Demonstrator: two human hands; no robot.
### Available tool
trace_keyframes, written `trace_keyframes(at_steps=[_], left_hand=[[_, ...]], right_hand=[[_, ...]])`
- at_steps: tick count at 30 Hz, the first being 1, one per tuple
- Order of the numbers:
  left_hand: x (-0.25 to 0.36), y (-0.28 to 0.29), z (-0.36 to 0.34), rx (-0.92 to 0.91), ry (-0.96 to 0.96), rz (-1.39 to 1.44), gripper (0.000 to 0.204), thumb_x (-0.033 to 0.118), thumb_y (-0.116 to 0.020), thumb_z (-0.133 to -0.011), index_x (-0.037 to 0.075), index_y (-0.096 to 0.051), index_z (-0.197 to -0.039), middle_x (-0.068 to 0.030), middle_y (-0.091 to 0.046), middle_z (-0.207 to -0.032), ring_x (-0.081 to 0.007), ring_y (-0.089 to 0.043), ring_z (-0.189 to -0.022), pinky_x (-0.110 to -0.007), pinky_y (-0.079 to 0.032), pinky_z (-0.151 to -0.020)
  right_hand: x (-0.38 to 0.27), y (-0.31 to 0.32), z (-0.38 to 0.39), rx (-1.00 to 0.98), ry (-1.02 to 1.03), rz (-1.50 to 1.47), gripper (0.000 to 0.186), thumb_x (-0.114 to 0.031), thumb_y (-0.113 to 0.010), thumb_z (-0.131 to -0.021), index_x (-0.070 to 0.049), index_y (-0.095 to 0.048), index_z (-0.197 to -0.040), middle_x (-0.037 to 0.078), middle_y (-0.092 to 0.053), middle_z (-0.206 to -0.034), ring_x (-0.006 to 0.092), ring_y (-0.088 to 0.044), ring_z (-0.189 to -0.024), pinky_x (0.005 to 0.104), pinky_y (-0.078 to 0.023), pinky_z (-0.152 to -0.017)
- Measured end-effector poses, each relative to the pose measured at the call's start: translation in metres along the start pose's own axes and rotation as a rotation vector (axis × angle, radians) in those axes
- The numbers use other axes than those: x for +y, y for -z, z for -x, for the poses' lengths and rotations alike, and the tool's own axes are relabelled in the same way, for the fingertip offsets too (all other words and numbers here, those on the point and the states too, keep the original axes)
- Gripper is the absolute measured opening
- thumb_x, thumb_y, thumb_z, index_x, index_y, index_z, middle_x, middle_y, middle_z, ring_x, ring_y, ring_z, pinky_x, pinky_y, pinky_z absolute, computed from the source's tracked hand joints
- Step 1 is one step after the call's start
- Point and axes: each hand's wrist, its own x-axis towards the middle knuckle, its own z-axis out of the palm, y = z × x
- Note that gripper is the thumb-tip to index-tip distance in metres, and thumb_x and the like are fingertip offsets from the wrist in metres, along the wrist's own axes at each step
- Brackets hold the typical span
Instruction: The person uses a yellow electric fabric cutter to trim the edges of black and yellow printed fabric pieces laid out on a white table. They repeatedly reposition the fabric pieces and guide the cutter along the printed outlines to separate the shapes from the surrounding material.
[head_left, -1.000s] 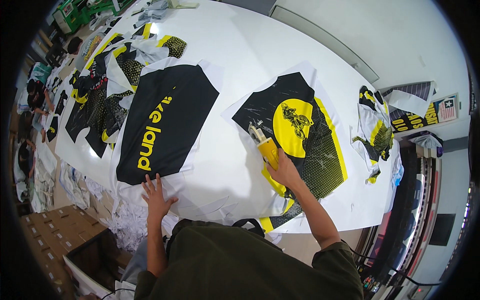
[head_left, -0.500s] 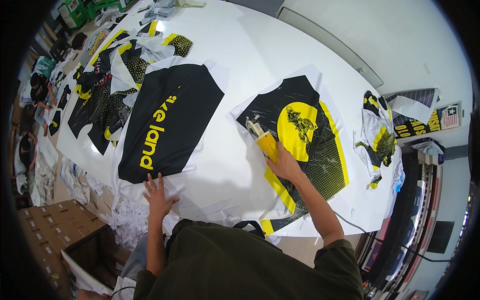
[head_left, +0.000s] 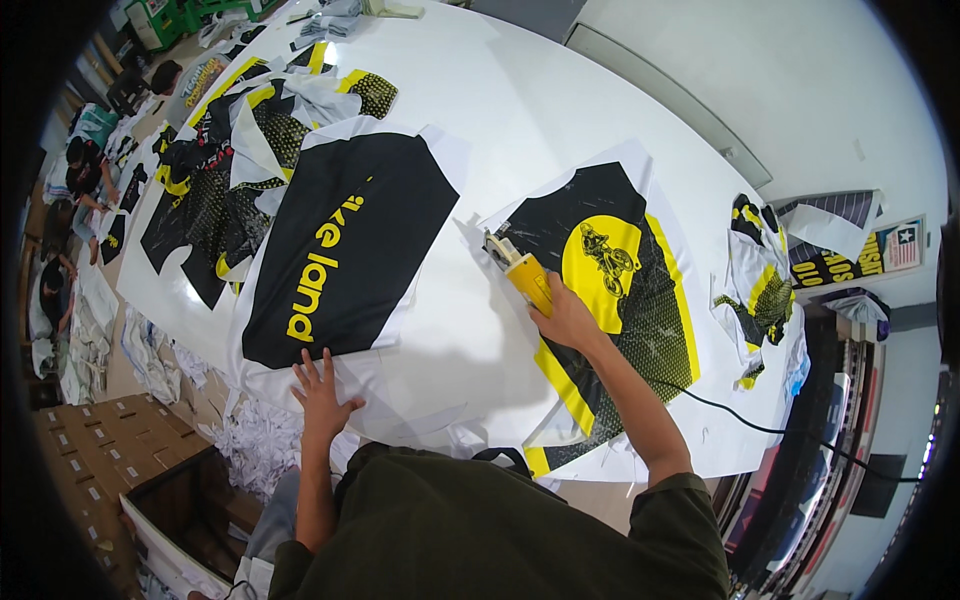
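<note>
My right hand (head_left: 566, 318) is wrapped round a yellow handheld electric fabric cutter (head_left: 528, 284). The cutter's metal head sits at the left edge of a black and yellow fabric panel (head_left: 640, 300) printed with a motorcycle rider in a yellow circle. My left hand (head_left: 324, 402) lies flat, fingers spread, its fingertips on the lower edge of a second black panel (head_left: 370, 230) with yellow lettering. White margins show around both panels. My right hand hides part of the first panel.
Cut black and yellow pieces (head_left: 215, 190) lie heaped on the white table (head_left: 500, 90) at left, and another bundle (head_left: 755, 280) at right. A black cable (head_left: 745, 425) trails rightward. White scraps (head_left: 262, 440) and cardboard boxes (head_left: 100, 450) stand below left; people (head_left: 88, 170) work beyond.
My right hand has moved the cutter slightly left and down, to the edge of the rider panel. The cable has shifted into a higher curve. My left hand stays spread in place.
</note>
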Motion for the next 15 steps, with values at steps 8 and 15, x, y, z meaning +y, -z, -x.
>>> trace_keyframes(at_steps=[8,15], left_hand=[[0.006,0.001,0.001,0.002,0.003,-0.017,0.135,0.038,-0.095,-0.064,0.021,-0.01,-0.168,-0.0235,0.008,-0.172,-0.0559,-0.001,-0.155,-0.079,-0.014,-0.114],[0.01,0.02,-0.002,-0.07,0.027,0.014,0.127,0.044,-0.09,-0.071,0.019,-0.012,-0.167,-0.0248,0.005,-0.172,-0.0568,-0.001,-0.154,-0.079,-0.015,-0.113]], right_hand=[[-0.013,-0.007,-0.031,-0.015,0.001,0.001,0.063,-0.03,-0.071,-0.089,0.005,-0.041,-0.131,0.038,-0.065,-0.108,0.0523,-0.065,-0.102,0.0529,-0.053,-0.088],[-0.031,-0.004,-0.047,0.017,-0.152,-0.23,0.066,-0.036,-0.073,-0.088,0.004,-0.044,-0.131,0.026,-0.07,-0.091,0.0407,-0.071,-0.081,0.0464,-0.057,-0.074]])
